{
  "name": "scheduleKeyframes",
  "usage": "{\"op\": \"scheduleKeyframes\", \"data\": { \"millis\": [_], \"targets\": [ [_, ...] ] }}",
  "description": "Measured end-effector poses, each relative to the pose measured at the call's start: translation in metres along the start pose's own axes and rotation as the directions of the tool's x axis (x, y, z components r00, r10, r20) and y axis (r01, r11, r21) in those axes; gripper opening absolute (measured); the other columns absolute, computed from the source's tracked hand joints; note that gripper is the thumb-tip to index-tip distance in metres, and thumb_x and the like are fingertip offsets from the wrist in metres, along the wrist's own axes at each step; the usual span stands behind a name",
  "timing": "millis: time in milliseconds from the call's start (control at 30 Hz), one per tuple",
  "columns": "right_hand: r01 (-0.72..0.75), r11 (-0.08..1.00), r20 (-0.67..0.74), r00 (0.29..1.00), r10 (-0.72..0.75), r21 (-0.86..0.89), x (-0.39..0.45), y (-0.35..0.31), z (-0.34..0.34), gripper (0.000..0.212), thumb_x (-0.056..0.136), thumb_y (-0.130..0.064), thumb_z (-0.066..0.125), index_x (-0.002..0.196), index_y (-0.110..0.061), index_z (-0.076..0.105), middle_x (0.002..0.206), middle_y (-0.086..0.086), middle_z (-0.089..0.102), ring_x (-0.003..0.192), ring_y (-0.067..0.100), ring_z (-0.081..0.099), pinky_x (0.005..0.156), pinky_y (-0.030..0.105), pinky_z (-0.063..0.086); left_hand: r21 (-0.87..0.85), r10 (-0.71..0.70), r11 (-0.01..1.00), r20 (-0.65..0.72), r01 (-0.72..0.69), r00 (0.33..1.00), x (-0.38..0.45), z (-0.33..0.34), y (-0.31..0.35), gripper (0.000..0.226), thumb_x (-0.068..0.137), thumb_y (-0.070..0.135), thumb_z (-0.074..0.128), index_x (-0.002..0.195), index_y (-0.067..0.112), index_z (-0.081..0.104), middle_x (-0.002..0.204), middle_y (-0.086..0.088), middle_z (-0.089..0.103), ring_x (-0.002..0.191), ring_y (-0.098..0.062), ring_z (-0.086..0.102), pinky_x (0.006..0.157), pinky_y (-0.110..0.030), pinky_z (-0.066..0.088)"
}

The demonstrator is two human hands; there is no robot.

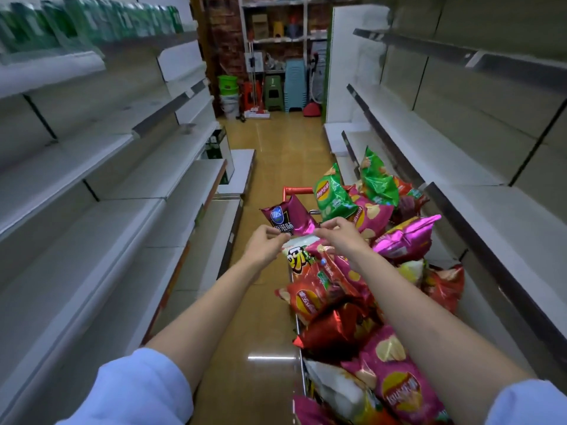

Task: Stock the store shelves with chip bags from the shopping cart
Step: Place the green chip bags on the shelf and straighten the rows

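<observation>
Both arms extended toward 12 o'clock; left hand [266, 240] and right hand [339, 236] pinch one purple chip bag [290, 219] above the shopping cart [299, 191].

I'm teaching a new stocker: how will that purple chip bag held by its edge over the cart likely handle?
The purple chip bag looks puffed with air, so probably light for its size. Both the left hand and right hand pinch its bottom seam, which suggests thin, floppy film. Its glossy foil may be slippery, and the contents likely crush if squeezed.

Two bare forearms, each with a pale blue-white sleeve [138, 391] pushed up near the elbow.
</observation>
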State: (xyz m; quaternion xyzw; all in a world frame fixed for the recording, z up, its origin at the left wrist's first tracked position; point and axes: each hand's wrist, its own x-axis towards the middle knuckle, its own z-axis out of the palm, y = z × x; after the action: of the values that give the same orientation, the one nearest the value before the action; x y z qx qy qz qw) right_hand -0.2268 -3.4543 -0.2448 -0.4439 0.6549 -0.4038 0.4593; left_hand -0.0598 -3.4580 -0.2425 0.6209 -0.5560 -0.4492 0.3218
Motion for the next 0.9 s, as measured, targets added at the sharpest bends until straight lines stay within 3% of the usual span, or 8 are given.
{"op": "scheduleKeyframes", "data": {
  "millis": [67, 167, 267, 400, 667, 800, 900],
  "targets": [
    [-0.031, 1.000, -0.044, 0.999, 0.031, 0.005, 0.019, 0.000, 0.023, 0.021, 0.089, -0.019, 0.067, 0.102, -0.012, 0.052, 0.116, 0.010, 0.057, 0.094, 0.020, 0.058, 0.065, 0.026, 0.051, 0.012, 0.004, 1.000, 0.046, -0.005, 0.999, 0.029, -0.014, -0.009, 0.024, 0.093, 0.029, 0.060, 0.109, 0.016, 0.049, 0.111, -0.004, 0.056, 0.104, -0.021, 0.060, 0.089, -0.036, 0.052],
    [-0.079, 0.997, -0.120, 0.990, 0.080, 0.013, 0.048, 0.000, 0.054, 0.019, 0.088, -0.022, 0.069, 0.097, -0.016, 0.053, 0.117, 0.010, 0.058, 0.103, 0.026, 0.059, 0.087, 0.045, 0.055, -0.002, 0.014, 1.000, 0.110, -0.014, 0.994, 0.075, -0.040, -0.018, 0.023, 0.093, 0.028, 0.060, 0.108, 0.015, 0.050, 0.111, -0.005, 0.059, 0.093, -0.017, 0.061, 0.081, -0.032, 0.051],
    [-0.123, 0.992, -0.179, 0.976, 0.123, 0.011, 0.073, -0.011, 0.075, 0.024, 0.088, -0.023, 0.068, 0.106, -0.015, 0.053, 0.114, 0.008, 0.059, 0.106, 0.027, 0.060, 0.093, 0.045, 0.052, -0.026, 0.020, 1.000, 0.161, -0.016, 0.987, 0.115, -0.064, -0.020, 0.019, 0.093, 0.026, 0.060, 0.105, 0.014, 0.051, 0.108, -0.005, 0.060, 0.086, -0.014, 0.060, 0.074, -0.026, 0.050],
    [-0.088, 0.996, -0.269, 0.959, 0.084, 0.000, 0.096, -0.030, 0.079, 0.023, 0.088, -0.022, 0.068, 0.104, -0.016, 0.053, 0.119, 0.009, 0.060, 0.109, 0.027, 0.059, 0.097, 0.048, 0.049, -0.028, 0.055, 0.998, 0.229, -0.050, 0.972, 0.152, -0.079, -0.012, 0.019, 0.094, 0.025, 0.059, 0.107, 0.012, 0.052, 0.110, -0.007, 0.061, 0.094, -0.018, 0.060, 0.084, -0.033, 0.051],
    [-0.179, 0.974, -0.513, 0.854, 0.082, -0.142, 0.136, -0.030, 0.037, 0.035, 0.089, -0.026, 0.068, 0.117, -0.008, 0.055, 0.121, 0.008, 0.058, 0.106, 0.022, 0.054, 0.087, 0.034, 0.044, -0.099, 0.095, 0.993, 0.360, -0.063, 0.928, 0.206, -0.036, 0.004, 0.014, 0.094, 0.019, 0.059, 0.102, 0.010, 0.054, 0.106, -0.008, 0.061, 0.087, -0.016, 0.060, 0.076, -0.028, 0.050],
    [-0.258, 0.910, -0.566, 0.824, 0.032, -0.324, 0.181, -0.029, 0.014, 0.050, 0.087, -0.028, 0.070, 0.130, -0.008, 0.052, 0.135, 0.011, 0.052, 0.124, 0.028, 0.049, 0.102, 0.040, 0.042, -0.150, 0.145, 0.984, 0.389, -0.093, 0.910, 0.243, -0.010, 0.032, 0.010, 0.092, 0.020, 0.061, 0.096, 0.014, 0.054, 0.090, -0.005, 0.059, 0.079, -0.014, 0.057, 0.069, -0.025, 0.046],
    [-0.276, 0.869, -0.542, 0.840, 0.011, -0.410, 0.218, -0.029, 0.002, 0.061, 0.084, -0.034, 0.072, 0.134, -0.009, 0.048, 0.140, 0.012, 0.048, 0.130, 0.029, 0.043, 0.105, 0.042, 0.038, -0.131, 0.179, 0.982, 0.406, -0.136, 0.896, 0.278, 0.009, 0.057, 0.016, 0.093, 0.021, 0.060, 0.103, 0.011, 0.055, 0.096, -0.004, 0.059, 0.081, -0.012, 0.056, 0.070, -0.024, 0.047]
  ]
}}
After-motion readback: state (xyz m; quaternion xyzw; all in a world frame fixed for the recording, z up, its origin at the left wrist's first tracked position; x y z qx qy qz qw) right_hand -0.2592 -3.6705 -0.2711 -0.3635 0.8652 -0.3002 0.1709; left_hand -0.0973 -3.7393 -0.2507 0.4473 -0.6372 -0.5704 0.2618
